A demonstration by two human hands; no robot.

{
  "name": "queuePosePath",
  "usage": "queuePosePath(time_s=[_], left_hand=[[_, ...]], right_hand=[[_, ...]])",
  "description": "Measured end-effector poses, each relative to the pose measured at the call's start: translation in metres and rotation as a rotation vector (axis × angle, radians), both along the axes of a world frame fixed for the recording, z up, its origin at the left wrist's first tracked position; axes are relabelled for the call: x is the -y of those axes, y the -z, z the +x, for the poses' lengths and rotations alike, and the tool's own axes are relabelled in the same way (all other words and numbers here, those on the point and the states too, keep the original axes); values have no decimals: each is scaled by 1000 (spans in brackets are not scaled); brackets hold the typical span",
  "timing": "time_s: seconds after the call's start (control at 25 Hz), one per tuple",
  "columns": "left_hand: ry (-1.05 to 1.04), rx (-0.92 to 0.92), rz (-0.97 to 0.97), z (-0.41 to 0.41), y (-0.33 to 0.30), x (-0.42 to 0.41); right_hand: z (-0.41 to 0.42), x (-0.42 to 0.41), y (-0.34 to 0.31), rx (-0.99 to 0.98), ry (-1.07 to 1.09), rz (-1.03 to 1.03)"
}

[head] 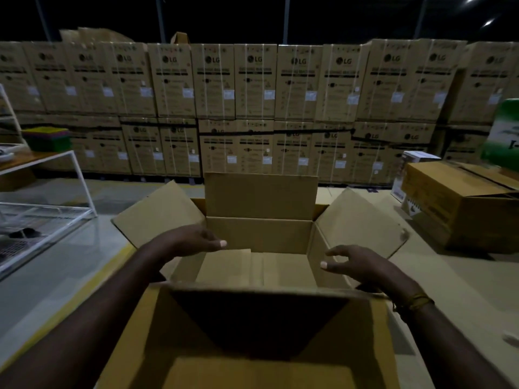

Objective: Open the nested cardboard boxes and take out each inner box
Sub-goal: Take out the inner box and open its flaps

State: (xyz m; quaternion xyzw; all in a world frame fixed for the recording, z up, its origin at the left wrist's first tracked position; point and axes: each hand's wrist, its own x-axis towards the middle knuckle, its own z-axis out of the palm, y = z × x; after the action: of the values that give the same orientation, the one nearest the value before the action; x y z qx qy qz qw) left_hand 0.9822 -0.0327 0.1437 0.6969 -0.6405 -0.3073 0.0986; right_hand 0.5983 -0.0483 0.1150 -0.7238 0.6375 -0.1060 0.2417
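Two bare hands hover, released and holding nothing, over the big open brown cardboard box [258, 237]: left hand [193, 238] at ten o'clock, right hand [356, 262] at three. A smaller brown inner box [252, 269] lies below, between them, equally near, its long axis left to right.

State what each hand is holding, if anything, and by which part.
Nothing is held. The left hand and right hand hover open over the opened cardboard box, fingers relaxed.
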Motion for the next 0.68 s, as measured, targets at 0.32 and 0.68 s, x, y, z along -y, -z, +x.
queuePosePath(time_s=[0.32,0.68], left_hand=[[101,294,-113,-47,15,7],[35,215,-357,-99,12,-1]], right_hand=[[34,-23,-18,-68,90,-303],[93,-36,7,-206,0,-436]])
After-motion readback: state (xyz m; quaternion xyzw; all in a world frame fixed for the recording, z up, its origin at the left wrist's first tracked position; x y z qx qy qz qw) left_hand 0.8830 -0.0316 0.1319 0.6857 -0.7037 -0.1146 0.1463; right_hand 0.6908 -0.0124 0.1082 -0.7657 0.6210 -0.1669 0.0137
